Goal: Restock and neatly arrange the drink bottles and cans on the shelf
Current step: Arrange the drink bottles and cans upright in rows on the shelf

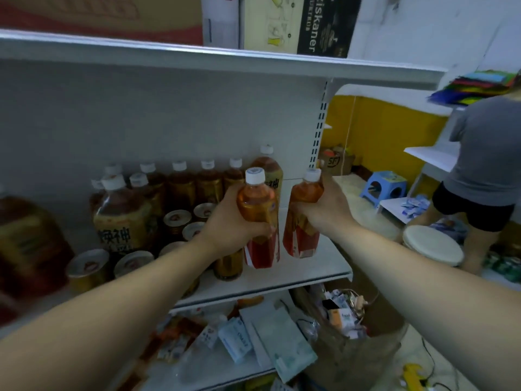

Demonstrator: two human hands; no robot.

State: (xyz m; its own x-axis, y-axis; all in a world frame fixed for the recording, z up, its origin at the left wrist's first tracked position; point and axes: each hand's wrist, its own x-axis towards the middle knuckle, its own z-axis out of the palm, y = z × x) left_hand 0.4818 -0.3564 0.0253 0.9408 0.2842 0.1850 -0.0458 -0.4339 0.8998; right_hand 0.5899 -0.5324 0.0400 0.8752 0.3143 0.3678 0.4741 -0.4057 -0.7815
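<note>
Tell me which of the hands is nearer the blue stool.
Right. The right hand, holding a bottle, is closer to the blue stool at the right; the left hand grips another bottle farther left.

At centre frame, two amber-orange bottles [258, 218] [303, 215] carry white caps and red labels, against a pale grey-white shelf [310, 266]. Left of them stand dark brown bottles [180, 187] with white caps and gold cans [87, 270] with silver tops. At right, a yellow wall [394, 136] backs a blue stool [383, 187].
</note>
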